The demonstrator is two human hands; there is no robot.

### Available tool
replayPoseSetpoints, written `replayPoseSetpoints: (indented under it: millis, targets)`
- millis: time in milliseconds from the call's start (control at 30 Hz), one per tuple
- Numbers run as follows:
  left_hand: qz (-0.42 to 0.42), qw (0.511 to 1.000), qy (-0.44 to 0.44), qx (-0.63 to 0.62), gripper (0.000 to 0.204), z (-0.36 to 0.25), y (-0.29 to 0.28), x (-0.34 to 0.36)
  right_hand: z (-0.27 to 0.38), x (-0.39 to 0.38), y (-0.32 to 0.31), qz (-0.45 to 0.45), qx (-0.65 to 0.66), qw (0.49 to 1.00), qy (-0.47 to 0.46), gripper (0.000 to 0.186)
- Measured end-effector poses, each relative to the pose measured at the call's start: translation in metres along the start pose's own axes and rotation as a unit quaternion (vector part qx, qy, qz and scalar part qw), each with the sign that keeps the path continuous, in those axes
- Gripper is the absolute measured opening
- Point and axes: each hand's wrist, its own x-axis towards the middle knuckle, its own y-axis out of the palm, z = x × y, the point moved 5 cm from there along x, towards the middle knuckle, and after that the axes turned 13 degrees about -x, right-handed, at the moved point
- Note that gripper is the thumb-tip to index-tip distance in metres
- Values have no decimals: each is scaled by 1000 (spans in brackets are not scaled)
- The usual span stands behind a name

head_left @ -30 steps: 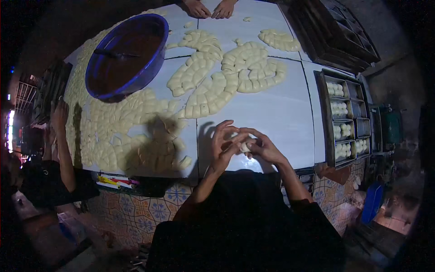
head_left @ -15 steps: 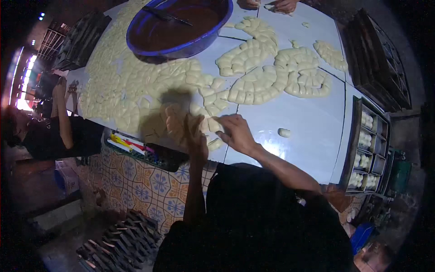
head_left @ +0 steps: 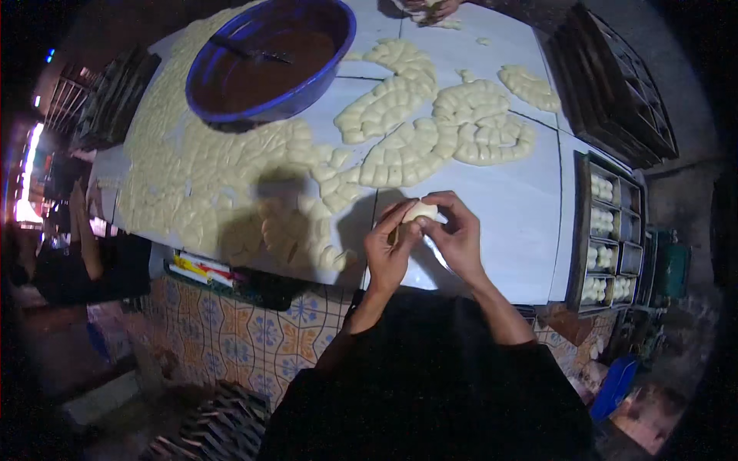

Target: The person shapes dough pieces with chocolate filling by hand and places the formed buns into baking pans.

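Between my left hand (head_left: 387, 244) and my right hand (head_left: 460, 240), a small pale dough piece (head_left: 420, 210) is pinched at the fingertips, just above the near side of the white table (head_left: 523, 203). Both thumbs press on its near side and the fingers curl round it. To the left of my hands lie cut dough pieces (head_left: 284, 230), partly in shadow. Beyond them, curved rows of cut dough (head_left: 407, 157) stretch across the tabletop.
A blue basin (head_left: 311, 94) of brown filling stands at the far left. Metal trays (head_left: 582, 223) with dough balls line the right edge, beside stacked dark trays (head_left: 603, 92). A co-worker's hands (head_left: 440, 9) work at the far edge. Another person (head_left: 84, 238) is at left.
My hands have come together to the right, away from the cut dough, and now hold a dough piece between them. The view has shifted slightly.
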Motion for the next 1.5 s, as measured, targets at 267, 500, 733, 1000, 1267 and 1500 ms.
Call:
replayPoseSetpoints:
  millis: [267,500,733,1000,1267,1500]
  targets:
    - [17,916,-151,-370,16,29,19,13,1,18,0,71,-190,966,-161,47]
    - [210,739,-254,-588,94,-18,38,67,-38,36,6,247,150,956,42,86]
    - [-75,934,106,332,63,-105,-84,325,-45,57,2,151,79,985,10,104]
    - [76,843,-277,454,80,-72,-100,332,-43,62,5,141,110,984,9,71]
    - [52,926,-343,-148,94,-31,21,134,-70,63,19,62,428,868,244,44]
    - [40,986,-159,17,45,-5,14,50,-24,25,-13,-8,-267,960,-88,42]
